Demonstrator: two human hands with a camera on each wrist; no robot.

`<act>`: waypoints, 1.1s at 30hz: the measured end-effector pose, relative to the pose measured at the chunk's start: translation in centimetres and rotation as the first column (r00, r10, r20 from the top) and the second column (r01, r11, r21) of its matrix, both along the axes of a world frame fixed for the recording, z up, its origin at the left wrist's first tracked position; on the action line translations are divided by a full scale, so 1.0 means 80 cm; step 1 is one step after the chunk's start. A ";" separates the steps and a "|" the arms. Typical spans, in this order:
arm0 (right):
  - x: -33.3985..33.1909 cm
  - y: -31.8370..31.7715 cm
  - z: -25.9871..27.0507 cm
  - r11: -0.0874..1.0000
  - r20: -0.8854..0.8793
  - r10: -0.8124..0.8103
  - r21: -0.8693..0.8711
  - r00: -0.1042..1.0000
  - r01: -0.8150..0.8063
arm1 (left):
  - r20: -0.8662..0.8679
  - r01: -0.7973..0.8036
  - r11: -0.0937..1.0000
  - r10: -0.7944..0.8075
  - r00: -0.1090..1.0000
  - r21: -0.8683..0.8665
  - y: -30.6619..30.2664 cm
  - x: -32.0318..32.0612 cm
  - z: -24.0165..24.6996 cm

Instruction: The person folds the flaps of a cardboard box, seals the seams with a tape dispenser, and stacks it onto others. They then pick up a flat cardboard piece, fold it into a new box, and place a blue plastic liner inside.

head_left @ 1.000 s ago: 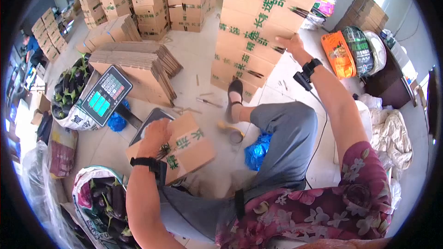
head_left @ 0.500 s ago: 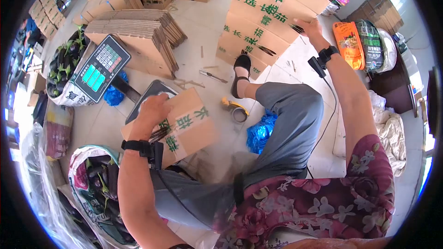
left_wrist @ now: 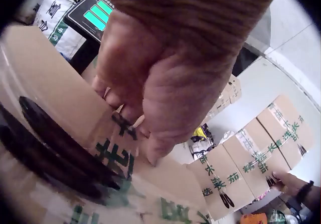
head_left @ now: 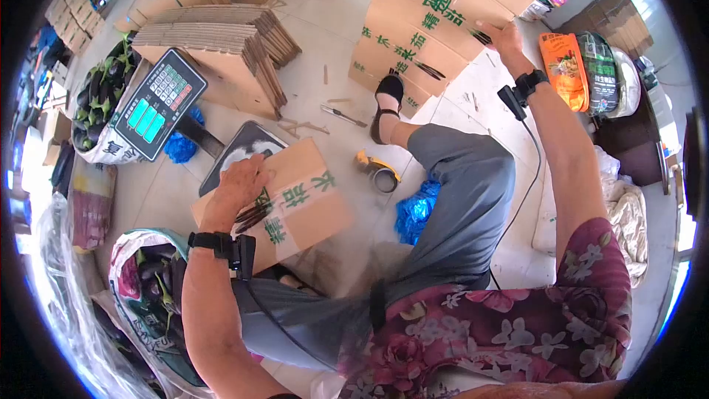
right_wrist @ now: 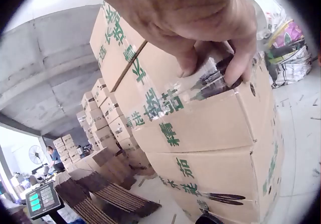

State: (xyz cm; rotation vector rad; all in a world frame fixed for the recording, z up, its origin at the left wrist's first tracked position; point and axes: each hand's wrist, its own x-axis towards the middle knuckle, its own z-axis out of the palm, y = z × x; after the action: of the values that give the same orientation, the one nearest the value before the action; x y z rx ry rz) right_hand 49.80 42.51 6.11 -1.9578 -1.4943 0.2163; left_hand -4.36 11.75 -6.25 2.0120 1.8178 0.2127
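Note:
A taped carton [head_left: 306, 218] with green lettering and a printed eggplant picture lies tilted across the near part of the black scale platform [head_left: 247, 140]. My left hand [head_left: 238, 188] grips it from above at its left side; in the left wrist view the fingers are curled against the cardboard, thumb [left_wrist: 158, 151] to the right. To the right stands a tall stack of the same cartons [head_left: 425, 37]. My right hand [head_left: 506, 41] grips a carton's edge on its right side; in the right wrist view a thumb and finger bend over the eggplant print.
A scale display [head_left: 159, 103] stands at left before folded cardboard [head_left: 207, 52]. Sacks of eggplants [head_left: 151, 281] sit at left. On the floor lie a knife [head_left: 343, 116], a tape dispenser [head_left: 380, 176] and blue plastic [head_left: 417, 210]. One shoe [head_left: 388, 100] stands against the stack's base.
The head view has tilted downward, so the scene sits higher in it. My left hand has slid slightly toward me on the carton, showing more scale platform. My right hand stays on the stack.

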 end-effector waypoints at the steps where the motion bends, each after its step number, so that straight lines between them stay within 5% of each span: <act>1: 0.003 0.009 -0.003 1.000 0.016 0.002 0.019 1.000 -0.002 | -0.003 -0.003 1.000 0.003 1.000 -0.007 -0.001 -0.002 -0.003; 6: 0.013 0.060 -0.018 0.997 0.073 -0.040 -0.061 0.997 0.044 | 0.090 0.003 0.987 -0.018 0.996 0.161 -0.014 -0.006 -0.007; 9: 0.006 0.086 -0.020 0.996 0.125 -0.070 -0.048 0.990 0.076 | 0.119 -0.040 0.996 0.031 0.992 0.076 -0.014 -0.002 0.005; 10: 0.005 0.096 -0.030 0.991 0.208 -0.085 0.122 0.974 0.061 | 0.118 -0.043 0.997 0.035 0.992 0.070 -0.014 -0.001 0.010; 13: -0.006 0.107 -0.024 0.992 0.221 -0.090 0.105 0.971 0.068 | 0.117 -0.065 0.998 0.067 0.991 -0.017 -0.013 0.000 0.020; 15: -0.007 0.102 -0.023 0.995 0.188 -0.090 0.063 0.978 0.080 | 0.129 -0.065 0.997 0.069 0.989 -0.039 -0.009 0.000 0.018; 17: -0.006 0.105 -0.027 1.000 -0.039 0.003 0.015 0.999 -0.003 | 0.129 -0.026 0.999 0.023 0.991 0.023 -0.010 -0.007 0.005; 22: -0.012 0.093 -0.045 0.998 -0.131 0.018 -0.064 0.991 -0.026 | 0.076 0.032 0.979 -0.048 0.996 0.199 -0.017 -0.012 -0.006; 33: -0.023 0.082 -0.036 1.000 -0.358 0.019 0.015 0.933 -0.014 | 0.183 -0.023 1.000 0.026 0.983 -0.020 -0.004 0.009 0.023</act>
State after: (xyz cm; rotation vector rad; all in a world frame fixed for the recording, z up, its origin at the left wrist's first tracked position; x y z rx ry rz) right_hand 47.94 49.11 3.21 -1.7796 -1.2673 0.5407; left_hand -3.60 11.42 -4.44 1.8917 1.7241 0.3755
